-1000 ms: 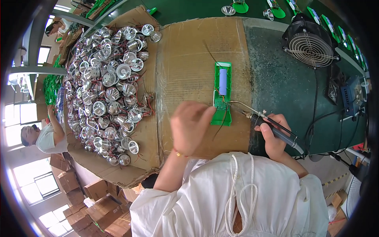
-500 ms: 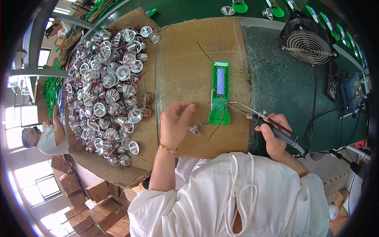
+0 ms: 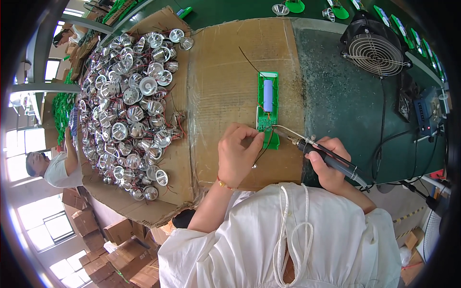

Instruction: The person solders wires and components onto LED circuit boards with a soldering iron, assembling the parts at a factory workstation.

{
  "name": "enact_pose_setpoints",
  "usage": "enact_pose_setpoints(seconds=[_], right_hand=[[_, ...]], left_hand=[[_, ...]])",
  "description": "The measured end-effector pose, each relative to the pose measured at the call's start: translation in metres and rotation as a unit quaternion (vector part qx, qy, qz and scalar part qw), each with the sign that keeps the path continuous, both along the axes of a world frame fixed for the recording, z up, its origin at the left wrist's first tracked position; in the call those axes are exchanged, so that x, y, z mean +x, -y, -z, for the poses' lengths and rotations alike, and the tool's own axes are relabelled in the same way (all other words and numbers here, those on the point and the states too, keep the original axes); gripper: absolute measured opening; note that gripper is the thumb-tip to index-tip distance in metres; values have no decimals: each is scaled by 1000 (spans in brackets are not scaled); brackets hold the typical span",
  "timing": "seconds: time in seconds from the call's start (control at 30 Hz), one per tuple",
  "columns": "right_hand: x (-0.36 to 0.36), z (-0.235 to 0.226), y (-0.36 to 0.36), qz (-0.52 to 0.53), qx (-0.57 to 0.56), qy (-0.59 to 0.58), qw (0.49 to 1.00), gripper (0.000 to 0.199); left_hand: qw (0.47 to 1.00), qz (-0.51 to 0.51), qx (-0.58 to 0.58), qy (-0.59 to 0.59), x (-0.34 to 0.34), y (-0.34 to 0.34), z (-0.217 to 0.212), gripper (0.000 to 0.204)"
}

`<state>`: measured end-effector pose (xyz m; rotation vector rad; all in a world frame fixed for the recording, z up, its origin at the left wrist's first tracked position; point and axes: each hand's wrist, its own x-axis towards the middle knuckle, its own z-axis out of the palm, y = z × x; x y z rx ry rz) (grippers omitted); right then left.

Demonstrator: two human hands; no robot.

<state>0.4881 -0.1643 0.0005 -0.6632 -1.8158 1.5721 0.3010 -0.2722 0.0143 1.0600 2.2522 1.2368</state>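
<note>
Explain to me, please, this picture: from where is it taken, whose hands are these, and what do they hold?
There is no robot here. A camera on the person's head looks down through a very wide lens, so straight edges appear bent. Both bare hands are the wearer's own.

The right hand grips a soldering iron. The left hand has its fingers pinched beside a green case; what is between them, I cannot tell.

The case lies on cardboard and carries a purple cylinder and wires. At left, many shiny reflectors are heaped; at far right stands a fan.
</note>
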Motion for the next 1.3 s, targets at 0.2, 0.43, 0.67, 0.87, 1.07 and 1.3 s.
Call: enact_pose_setpoints(seconds=[0.2,0.43,0.67,0.87,1.07,1.3], right_hand=[[-3,-3,-1,-6,7,4,1000,13],[4,4,-2,0,12,-12,1000,17],[6,3,-4,-3,-2,-3,1000,17],[6,4,-3,7,-9,-12,1000,16],[6,8,-2,22,-30,-22,999,15],[4,10,-6,49,-37,-42,997,15]], left_hand=[[1000,2,-7,-1,0,0,2,9],[1000,-2,-8,5,1,-1,0,8],[1000,-3,-12,7,1,-1,1,9],[1000,-6,-14,19,2,-2,-2,9],[1000,-10,-5,18,2,-1,2,9],[1000,-13,-9,4,0,-5,2,9]])
